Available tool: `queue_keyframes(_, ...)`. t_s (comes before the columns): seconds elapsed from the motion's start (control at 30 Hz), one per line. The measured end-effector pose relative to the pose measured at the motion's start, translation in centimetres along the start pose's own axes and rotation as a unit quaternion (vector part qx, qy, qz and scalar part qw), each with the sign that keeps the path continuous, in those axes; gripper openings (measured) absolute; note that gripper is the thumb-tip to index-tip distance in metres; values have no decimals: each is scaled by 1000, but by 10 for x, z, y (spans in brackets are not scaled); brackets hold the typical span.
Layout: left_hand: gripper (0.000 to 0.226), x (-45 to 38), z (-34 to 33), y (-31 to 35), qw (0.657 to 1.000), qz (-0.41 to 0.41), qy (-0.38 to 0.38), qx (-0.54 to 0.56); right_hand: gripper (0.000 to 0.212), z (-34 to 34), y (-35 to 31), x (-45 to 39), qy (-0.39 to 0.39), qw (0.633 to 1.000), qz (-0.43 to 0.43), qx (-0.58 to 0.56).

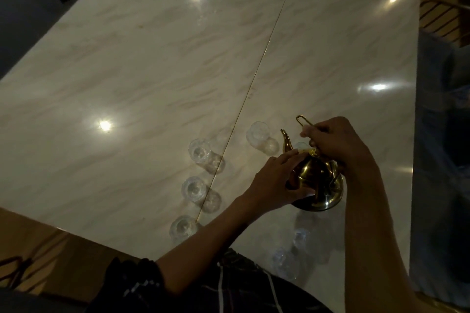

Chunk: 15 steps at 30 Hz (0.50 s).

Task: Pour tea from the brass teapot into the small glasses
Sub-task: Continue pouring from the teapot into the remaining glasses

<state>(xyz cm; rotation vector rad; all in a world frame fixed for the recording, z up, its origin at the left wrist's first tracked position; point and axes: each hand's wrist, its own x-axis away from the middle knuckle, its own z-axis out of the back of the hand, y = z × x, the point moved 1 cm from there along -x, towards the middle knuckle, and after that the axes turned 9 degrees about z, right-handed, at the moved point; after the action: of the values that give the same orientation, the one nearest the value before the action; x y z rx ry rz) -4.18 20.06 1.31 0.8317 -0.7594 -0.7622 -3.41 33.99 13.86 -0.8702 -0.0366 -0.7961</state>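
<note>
Brass, polished, bulbous teapot (315, 185): rigid, slippery, likely heavy. Right hand (338, 145) closed on its wire handle; left hand (277, 183) cupping the body. Fragile small clear glasses (199, 152) left of teapot.

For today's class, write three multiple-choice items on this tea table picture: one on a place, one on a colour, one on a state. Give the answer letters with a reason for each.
1. Where does the brass teapot stand relative to the thin gold seam in the marble table?
A. right of it
B. left of it
C. across it

2. What colour is the teapot?
A. silver
B. gold
C. blue

3. How is the teapot held?
A. by no hand
B. by the left hand alone
C. by both hands

Answers:
1 A: the pot's base sits on the slab right of the seam.
2 B: its body and spout shine gold.
3 C: the left hand rests on the pot's side, while the right hand grips the wire handle at the top.
</note>
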Motion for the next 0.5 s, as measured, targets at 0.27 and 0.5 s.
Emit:
queue_keyframes(0.27,90,-4,-3,-13,1000,14,-8,1,26,-13,11,-5,6,1000,-12,-28)
queue_keyframes(0.5,85,-5,-2,-23,999,30,-8,-10,24,-27,24,-4,6,998,-23,-51)
